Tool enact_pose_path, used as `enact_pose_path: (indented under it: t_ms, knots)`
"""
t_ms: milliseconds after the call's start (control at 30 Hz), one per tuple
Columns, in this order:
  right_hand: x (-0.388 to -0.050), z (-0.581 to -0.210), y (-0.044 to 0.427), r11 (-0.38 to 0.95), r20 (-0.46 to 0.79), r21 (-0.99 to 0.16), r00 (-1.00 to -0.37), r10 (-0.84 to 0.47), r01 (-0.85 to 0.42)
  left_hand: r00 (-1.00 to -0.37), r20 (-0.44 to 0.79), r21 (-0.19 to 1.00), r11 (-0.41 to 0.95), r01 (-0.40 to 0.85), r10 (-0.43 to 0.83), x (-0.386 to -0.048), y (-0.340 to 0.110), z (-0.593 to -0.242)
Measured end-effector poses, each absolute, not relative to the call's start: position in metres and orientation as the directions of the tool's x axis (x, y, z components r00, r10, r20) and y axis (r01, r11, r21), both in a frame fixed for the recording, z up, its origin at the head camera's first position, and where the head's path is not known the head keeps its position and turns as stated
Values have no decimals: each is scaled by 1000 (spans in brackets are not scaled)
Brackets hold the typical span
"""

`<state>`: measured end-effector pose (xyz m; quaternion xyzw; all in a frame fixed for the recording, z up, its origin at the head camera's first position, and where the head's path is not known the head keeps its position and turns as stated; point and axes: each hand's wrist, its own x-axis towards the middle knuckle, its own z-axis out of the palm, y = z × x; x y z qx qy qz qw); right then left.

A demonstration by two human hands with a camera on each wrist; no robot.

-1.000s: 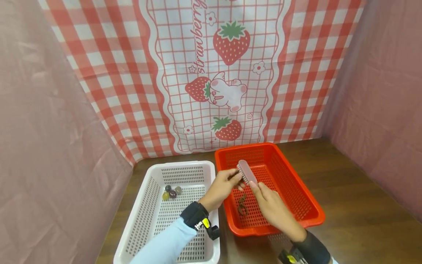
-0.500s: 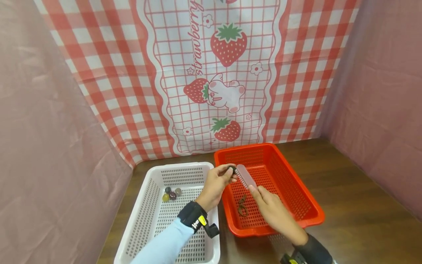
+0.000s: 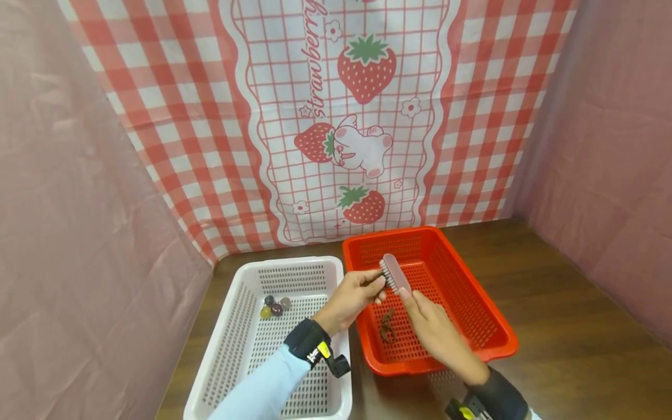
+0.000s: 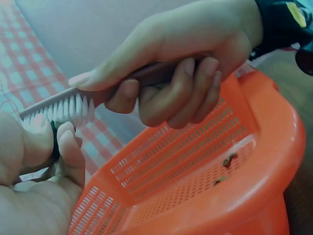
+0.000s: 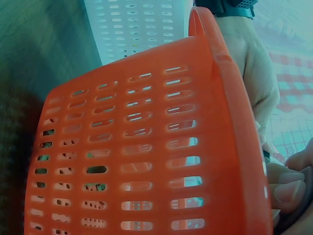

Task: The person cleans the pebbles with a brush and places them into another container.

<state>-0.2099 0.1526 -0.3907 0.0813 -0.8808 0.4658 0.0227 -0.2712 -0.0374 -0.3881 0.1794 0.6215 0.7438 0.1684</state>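
In the head view, my left hand (image 3: 350, 298) is above the left side of the red basket (image 3: 485, 291). Its thumb and fingertips pinch a small dark stone (image 4: 55, 142), mostly covered by the fingers. My right hand (image 3: 438, 332) grips the handle of a brush (image 3: 397, 274) with a dusty-pink back and white bristles. The bristles (image 4: 66, 108) touch the top of the stone in the left wrist view. In the right wrist view, the basket wall fills most of the picture, and only part of the brush-holding fingers shows at the right edge.
Small brown irregular pieces (image 3: 387, 328) lie inside the red basket. A white basket (image 3: 214, 344) stands to its left, holding several rounded stones (image 3: 276, 309). Both rest on a brown wooden table (image 3: 572, 326). Behind hangs a strawberry-print cloth (image 3: 362, 128).
Half a second ago my left hand was turned so the dark stone showed at its fingertips; it has since tilted down and right. The brush has moved slightly up, its bristles back over the stone.
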Motion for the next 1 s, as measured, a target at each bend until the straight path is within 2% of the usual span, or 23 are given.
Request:
enact_pose_path:
  t_ms: [167, 400, 600, 833, 1000]
  knots:
    - [-212, -388, 154, 555, 121, -815, -985, -120, -168, -852, 64, 995, -100, 13, 519, -273, -36, -387]
    - [-207, -392, 150, 516, 53, -847, -986, -157, -127, -939, 105, 988, -142, 61, 327, -271, -32, -390]
    - [-210, -392, 147, 509, 117, -844, -984, -135, -170, -928, 134, 989, -98, 107, 348, -265, -28, -391]
    - [-204, -394, 144, 543, 77, -826, -985, -157, -151, -987, 92, 971, -232, 60, 131, -264, -27, -388]
    - [-204, -393, 144, 571, 77, -806, -984, -163, -158, -996, 68, 978, -201, 56, 52, -262, -25, -386]
